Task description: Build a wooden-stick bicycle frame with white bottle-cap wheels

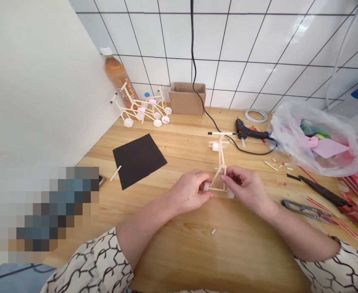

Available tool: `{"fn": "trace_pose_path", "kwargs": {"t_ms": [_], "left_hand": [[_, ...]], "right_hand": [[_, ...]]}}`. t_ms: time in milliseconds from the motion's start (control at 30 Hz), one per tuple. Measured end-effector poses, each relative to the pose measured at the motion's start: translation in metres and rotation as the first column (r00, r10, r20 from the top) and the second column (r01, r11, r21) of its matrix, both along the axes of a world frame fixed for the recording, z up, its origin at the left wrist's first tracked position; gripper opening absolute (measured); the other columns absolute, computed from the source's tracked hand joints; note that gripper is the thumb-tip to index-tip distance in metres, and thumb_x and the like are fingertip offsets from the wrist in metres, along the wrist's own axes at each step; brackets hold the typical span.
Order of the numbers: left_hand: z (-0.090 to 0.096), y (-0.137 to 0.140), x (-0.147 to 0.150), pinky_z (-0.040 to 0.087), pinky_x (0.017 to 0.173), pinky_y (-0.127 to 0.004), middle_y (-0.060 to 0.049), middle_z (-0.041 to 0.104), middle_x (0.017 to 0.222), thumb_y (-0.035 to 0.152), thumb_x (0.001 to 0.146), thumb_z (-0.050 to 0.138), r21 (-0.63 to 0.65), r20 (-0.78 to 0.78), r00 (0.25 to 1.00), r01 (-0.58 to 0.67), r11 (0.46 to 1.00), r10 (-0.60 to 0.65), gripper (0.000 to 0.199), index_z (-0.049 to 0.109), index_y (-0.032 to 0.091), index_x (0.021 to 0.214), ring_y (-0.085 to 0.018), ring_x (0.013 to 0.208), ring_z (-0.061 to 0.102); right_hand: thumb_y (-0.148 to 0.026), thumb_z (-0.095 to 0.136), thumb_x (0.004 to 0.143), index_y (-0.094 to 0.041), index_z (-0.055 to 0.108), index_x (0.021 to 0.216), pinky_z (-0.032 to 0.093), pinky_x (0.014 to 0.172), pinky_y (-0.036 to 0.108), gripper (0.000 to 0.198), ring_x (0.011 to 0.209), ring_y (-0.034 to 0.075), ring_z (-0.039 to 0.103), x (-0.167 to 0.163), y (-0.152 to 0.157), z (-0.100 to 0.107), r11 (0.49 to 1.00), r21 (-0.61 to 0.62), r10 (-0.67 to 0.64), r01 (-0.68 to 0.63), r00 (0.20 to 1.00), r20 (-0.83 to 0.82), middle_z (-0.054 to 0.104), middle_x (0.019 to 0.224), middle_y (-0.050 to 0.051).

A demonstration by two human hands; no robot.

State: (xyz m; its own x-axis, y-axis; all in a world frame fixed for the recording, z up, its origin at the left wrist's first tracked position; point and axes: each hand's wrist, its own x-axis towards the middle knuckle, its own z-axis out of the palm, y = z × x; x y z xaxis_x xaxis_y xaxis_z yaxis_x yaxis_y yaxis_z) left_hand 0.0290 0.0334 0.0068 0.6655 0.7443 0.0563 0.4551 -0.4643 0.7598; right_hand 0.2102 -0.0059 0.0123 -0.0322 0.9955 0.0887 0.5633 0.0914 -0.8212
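Observation:
A small model tricycle (221,156) of pale wooden sticks stands on the table before me. It has a handlebar with a black tip and white cap-like wheels. My left hand (191,189) is closed, its fingers around the white wheel (206,186) on the left of the rear axle. From the other side my right hand (246,183) pinches the stick frame just above the right rear wheel (230,193). Its fingertips partly hide the upright sticks there. A short stick offcut (213,231) lies in front of my hands.
Several finished-looking stick tricycles (130,110) stand at the back left by a drink bottle (118,71). A cardboard box (186,99), glue gun (249,131), tape roll (256,116) and plastic bag (289,134) sit behind. Snips (307,209) and scissors (334,195) lie right, black card (139,160) left.

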Motion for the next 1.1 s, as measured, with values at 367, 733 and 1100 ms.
{"fn": "trace_pose_path", "kwargs": {"t_ms": [367,733,1100], "left_hand": [[-0.0042,-0.0018,0.0017,0.04,0.057,-0.023,0.003,0.053,0.067,0.011,0.067,0.06,0.061,0.014,0.999,-0.032,0.998,0.031,0.011,0.054,0.017,0.073,-0.011,0.06,0.049],[-0.0062,-0.0027,0.0044,0.038,0.056,-0.022,0.003,0.049,0.064,0.01,0.069,0.056,0.099,0.04,0.999,-0.036,0.994,0.033,0.008,0.052,0.017,0.07,-0.01,0.059,0.047],[-0.0072,-0.0043,0.005,0.037,0.056,-0.022,0.003,0.048,0.064,0.012,0.07,0.054,0.121,-0.009,0.999,-0.042,0.992,0.044,0.008,0.049,0.018,0.069,-0.011,0.058,0.046]], "right_hand": [[-0.035,0.051,0.081,-0.018,0.052,0.065,0.034,0.048,0.022,0.024,0.05,0.009,0.039,0.0011,0.0008,-0.0024,1.0,0.003,0.0,0.0,1.0,-0.001,0.043,0.054,-0.004],[-0.033,0.05,0.081,-0.018,0.051,0.065,0.033,0.048,0.022,0.022,0.05,0.009,0.038,0.0022,0.0009,-0.0006,0.999,0.005,0.039,-0.039,0.999,-0.003,0.043,0.055,-0.004],[-0.025,0.051,0.08,-0.019,0.049,0.063,0.037,0.051,0.023,0.018,0.054,0.011,0.044,0.0051,-0.0007,-0.0031,0.995,0.036,0.082,-0.088,0.988,0.132,0.048,0.057,-0.002]]}}
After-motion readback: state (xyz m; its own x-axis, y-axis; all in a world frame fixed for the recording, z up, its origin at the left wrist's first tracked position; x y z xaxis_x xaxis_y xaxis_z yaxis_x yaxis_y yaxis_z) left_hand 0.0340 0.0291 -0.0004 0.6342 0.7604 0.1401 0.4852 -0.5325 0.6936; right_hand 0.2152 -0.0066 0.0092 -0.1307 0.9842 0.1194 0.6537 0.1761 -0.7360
